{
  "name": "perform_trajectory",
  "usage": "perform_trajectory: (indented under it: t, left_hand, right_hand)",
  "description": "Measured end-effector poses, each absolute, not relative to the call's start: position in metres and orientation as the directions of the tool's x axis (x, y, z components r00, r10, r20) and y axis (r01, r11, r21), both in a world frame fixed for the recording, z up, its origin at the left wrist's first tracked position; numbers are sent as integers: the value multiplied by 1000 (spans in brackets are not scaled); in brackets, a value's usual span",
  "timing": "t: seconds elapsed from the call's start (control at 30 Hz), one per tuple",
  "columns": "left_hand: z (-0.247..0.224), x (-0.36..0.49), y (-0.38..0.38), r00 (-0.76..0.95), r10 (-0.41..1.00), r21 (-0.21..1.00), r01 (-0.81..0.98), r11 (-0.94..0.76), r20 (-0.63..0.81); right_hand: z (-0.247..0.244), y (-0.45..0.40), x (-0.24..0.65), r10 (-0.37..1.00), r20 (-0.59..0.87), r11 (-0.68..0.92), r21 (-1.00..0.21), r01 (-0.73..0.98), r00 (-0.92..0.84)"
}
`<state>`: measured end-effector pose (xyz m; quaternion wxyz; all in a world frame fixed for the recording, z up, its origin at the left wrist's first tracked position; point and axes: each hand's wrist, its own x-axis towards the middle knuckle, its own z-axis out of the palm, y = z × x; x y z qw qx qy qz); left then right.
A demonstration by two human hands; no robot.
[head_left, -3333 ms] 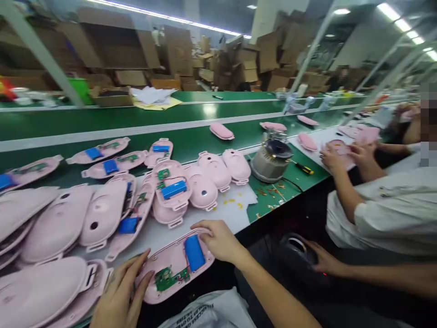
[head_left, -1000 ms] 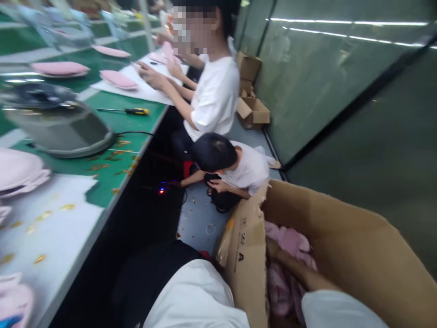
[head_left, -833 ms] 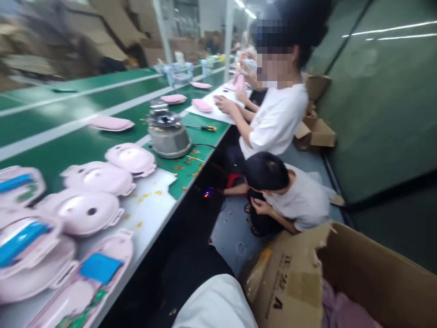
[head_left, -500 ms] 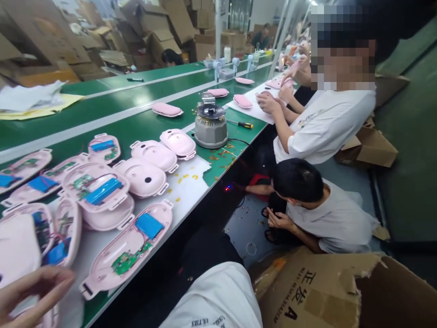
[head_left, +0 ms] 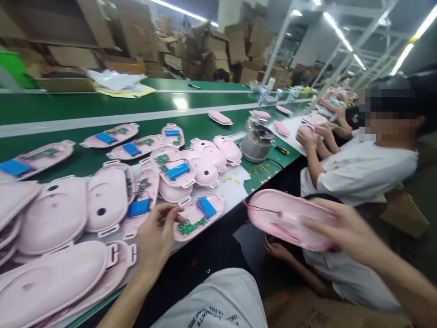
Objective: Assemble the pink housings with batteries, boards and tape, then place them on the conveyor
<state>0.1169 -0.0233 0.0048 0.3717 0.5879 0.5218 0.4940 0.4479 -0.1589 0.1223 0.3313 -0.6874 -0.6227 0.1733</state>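
Note:
My right hand (head_left: 341, 223) grips a soft pink oval pad (head_left: 290, 216) with a thin red wire, held in the air off the table's edge. At the near edge of the table, my left hand (head_left: 160, 228) is beside an open pink shell (head_left: 218, 212) that holds a green circuit board (head_left: 191, 226) and a blue battery (head_left: 206, 207). Its fingers are bent together at the shell's left end; whether they grip it is unclear. More pink shells (head_left: 53, 216) lie to the left, some open with batteries, some face down.
Beyond the shells stands a round grey machine (head_left: 256, 143) with a screwdriver (head_left: 282, 149) beside it. A person in a white shirt (head_left: 368, 168) works at the right; another crouches below. Papers (head_left: 119, 81) lie at the far side.
The view has swung left and up. My right hand has come into view with the pink pad. My left hand has moved to the open shell near the edge.

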Motion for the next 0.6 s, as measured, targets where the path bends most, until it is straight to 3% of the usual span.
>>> perform_trajectory:
  t: [0.1, 0.23, 0.33, 0.5, 0.6]
  left_hand:
    - [-5, 105, -28, 53, 962, 929, 251, -271, 267]
    - [-8, 96, -37, 43, 864, 799, 358, -483, 503]
    - [-5, 96, -38, 7, 806, 680, 532, -505, 592]
    - [-2, 101, -33, 103, 817, 483, 763, -431, 567]
    - [4, 102, -30, 182, 859, 492, 754, -434, 479]
  right_hand:
    - [101, -78, 404, 993, 0, 79, -743, 665, -118]
    - [62, -4, 353, 939, -37, 201, -746, 635, -341]
    - [50, 14, 341, 885, -91, 244, -743, 623, -456]
    - [59, 24, 335, 882, -50, 268, -766, 584, -469]
    - [63, 28, 332, 898, -13, 272, -769, 578, -440]
